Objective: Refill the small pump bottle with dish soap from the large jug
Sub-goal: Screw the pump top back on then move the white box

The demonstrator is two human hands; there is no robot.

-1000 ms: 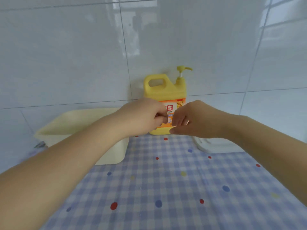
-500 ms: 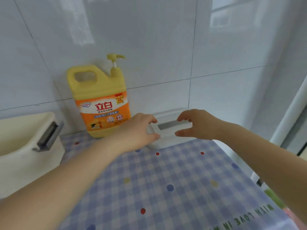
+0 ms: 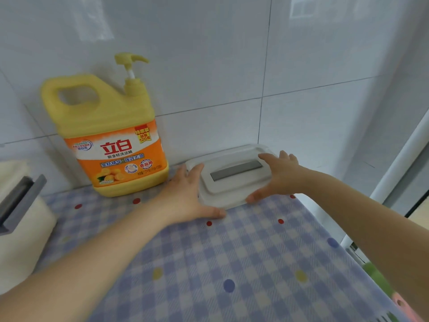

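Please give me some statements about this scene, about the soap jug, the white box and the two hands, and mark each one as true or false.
1. The large yellow plastic jug with the orange label stands upright against the tiled wall. True.
2. The left hand grips the jug's handle. False: it rests at the left end of the flat white plastic container with a grey strip on its lid.
3. The right hand touches the container's right end. True.
4. The jug's pump head has been removed. False: the yellow pump is on top.
5. The checked cloth with coloured dots covers the table. True.
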